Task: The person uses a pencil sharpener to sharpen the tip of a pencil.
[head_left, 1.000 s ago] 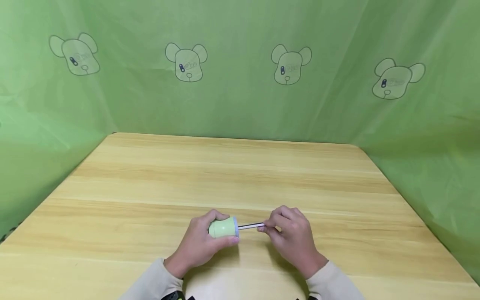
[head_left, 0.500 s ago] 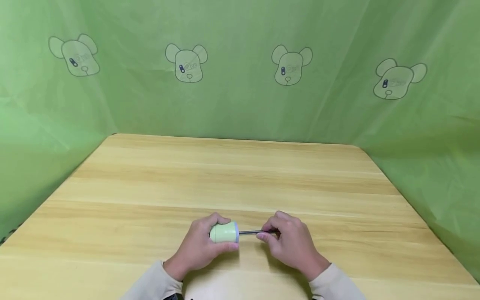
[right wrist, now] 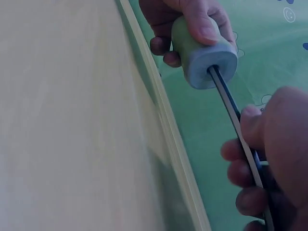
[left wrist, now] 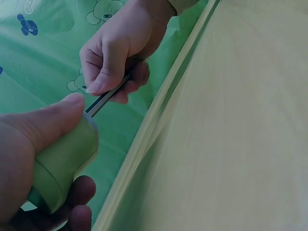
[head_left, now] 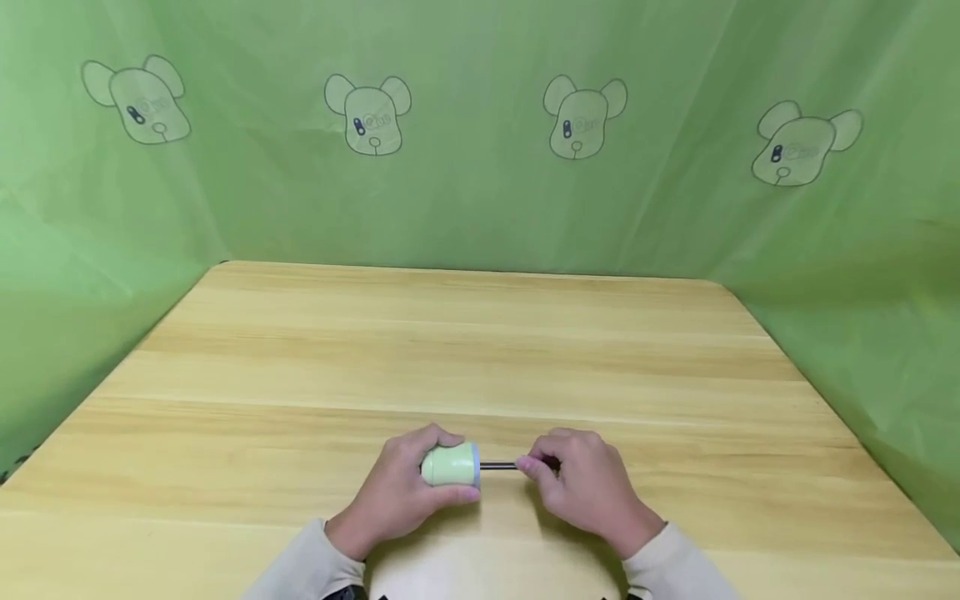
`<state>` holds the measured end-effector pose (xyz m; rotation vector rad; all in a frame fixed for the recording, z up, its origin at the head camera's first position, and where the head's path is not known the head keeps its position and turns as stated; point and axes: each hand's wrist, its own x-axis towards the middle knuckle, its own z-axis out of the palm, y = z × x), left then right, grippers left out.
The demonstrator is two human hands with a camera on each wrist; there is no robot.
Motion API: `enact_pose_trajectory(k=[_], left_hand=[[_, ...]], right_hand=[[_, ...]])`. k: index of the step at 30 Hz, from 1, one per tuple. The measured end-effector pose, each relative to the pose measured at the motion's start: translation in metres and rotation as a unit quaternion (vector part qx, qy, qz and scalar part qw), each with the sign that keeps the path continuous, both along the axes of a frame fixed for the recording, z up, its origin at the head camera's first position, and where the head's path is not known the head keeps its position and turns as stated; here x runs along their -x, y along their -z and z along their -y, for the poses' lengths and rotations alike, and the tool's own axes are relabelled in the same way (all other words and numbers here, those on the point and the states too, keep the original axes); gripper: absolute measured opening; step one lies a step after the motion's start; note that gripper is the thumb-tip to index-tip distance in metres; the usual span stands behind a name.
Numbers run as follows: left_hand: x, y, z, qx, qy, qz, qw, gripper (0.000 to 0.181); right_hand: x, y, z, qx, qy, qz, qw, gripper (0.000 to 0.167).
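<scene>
A light green pencil sharpener (head_left: 452, 465) with a blue-grey end face lies sideways in my left hand (head_left: 396, 492), gripped between thumb and fingers. Its hole faces right, and a dark pencil with pale stripes (head_left: 498, 466) has one end inside it. My right hand (head_left: 588, 485) pinches the pencil a short way from the hole, with thumb and curled fingers. In the right wrist view the pencil's shaft (right wrist: 231, 108) runs from the sharpener's face (right wrist: 211, 67) back under the palm. The tip inside the sharpener is hidden.
Both hands are over the near part of a wooden table (head_left: 465, 350). A green curtain (head_left: 480, 208) printed with bear heads encloses the back and sides. In the left wrist view the table's edge (left wrist: 144, 130) runs beside the hands.
The pencil has turned about its length, so different stripes show. My right thumb and fingers have shifted on it. Both hands have sunk slightly; the left keeps its grip on the sharpener.
</scene>
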<state>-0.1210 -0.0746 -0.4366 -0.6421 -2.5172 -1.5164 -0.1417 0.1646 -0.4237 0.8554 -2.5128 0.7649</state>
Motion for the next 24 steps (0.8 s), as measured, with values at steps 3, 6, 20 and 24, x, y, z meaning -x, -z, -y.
enact_pose_trajectory(k=[3, 6, 20, 24], left_hand=[[0.000, 0.000, -0.001, -0.004, -0.007, 0.000, 1.0000, 0.043], [-0.001, -0.002, -0.001, -0.016, -0.018, 0.012, 0.9996, 0.043], [-0.003, -0.014, -0.001, -0.114, -0.018, 0.171, 0.9784, 0.040], [-0.003, -0.016, 0.001, -0.138, 0.001, 0.211, 0.9678, 0.041]], right_hand=[[0.000, 0.000, 0.000, 0.002, 0.034, -0.024, 0.9992, 0.012], [0.001, 0.001, 0.000, 0.013, 0.052, -0.037, 0.9979, 0.022], [0.004, -0.002, 0.003, 0.084, -0.004, -0.255, 0.9633, 0.047], [0.006, 0.000, 0.006, 0.090, -0.004, -0.315, 0.9449, 0.050]])
